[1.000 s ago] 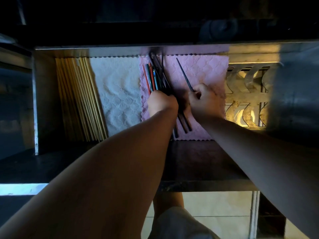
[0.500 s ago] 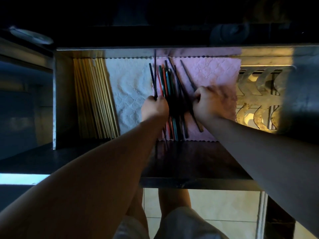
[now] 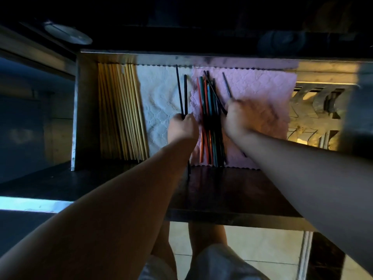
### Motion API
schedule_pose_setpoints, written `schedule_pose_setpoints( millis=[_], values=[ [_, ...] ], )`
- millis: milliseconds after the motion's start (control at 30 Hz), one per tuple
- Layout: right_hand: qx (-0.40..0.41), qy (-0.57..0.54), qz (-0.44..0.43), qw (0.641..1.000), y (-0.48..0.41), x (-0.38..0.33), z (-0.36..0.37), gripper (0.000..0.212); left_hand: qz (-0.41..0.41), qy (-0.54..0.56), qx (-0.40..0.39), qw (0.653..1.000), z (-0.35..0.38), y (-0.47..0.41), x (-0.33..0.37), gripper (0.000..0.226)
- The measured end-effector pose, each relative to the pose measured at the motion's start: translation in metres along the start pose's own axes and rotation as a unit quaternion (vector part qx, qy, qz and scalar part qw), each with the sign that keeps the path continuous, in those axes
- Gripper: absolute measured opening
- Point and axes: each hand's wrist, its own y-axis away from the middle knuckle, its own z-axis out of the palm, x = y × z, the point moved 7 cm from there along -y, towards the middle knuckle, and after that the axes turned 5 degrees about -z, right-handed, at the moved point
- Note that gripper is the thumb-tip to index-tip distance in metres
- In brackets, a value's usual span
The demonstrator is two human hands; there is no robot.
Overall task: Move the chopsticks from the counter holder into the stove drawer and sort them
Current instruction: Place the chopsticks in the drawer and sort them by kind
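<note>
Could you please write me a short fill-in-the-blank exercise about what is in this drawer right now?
1. The left hand grips two ____ chopsticks.
2. The mixed coloured chopsticks lie on the ____ cloth.
3. The pale wooden chopsticks lie against the drawer's ____ wall.
4. Between the wooden chopsticks and the pink cloth lies a ____ cloth.

Missing words: black; pink; left; white

Shiny, scuffed metal on the drawer (image 3: 80, 110); quilted, matt cloth in the white liner (image 3: 159, 102) and pink liner (image 3: 260, 91); pale wood-like bamboo chopsticks (image 3: 121, 114) at nine o'clock; smooth, glossy-looking dark and coloured chopsticks (image 3: 210, 118).
</note>
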Motion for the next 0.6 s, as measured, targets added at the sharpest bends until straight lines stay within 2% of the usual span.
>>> schedule_pose_setpoints(
  millis=[100, 167, 333, 500, 600],
  values=[
    [0.009, -0.026, -0.020, 0.999, 0.002, -0.007, -0.002, 0.026, 0.004, -0.002, 0.001, 1.000, -0.002, -0.001, -0.001, 0.026],
    [-0.016, -0.057, -0.036, 0.998, 0.006, -0.012, 0.004, 0.027, 0.006, 0.001, 0.000, 1.000, -0.003, -0.002, -0.001, 0.022],
    [-0.031, -0.075, -0.009, 0.997, 0.007, -0.010, 0.011, 0.017, 0.013, -0.001, 0.012, 1.000, -0.005, -0.005, -0.003, 0.023],
    [-0.006, -0.096, 0.012, 0.995, 0.006, -0.009, 0.005, 0.023, 0.020, 0.005, 0.018, 1.000, -0.003, -0.012, -0.007, 0.019],
    [0.007, -0.152, 0.002, 0.988, 0.010, -0.006, 0.001, 0.014, 0.023, 0.005, 0.019, 1.000, 0.005, -0.017, -0.011, 0.007]
  ],
)
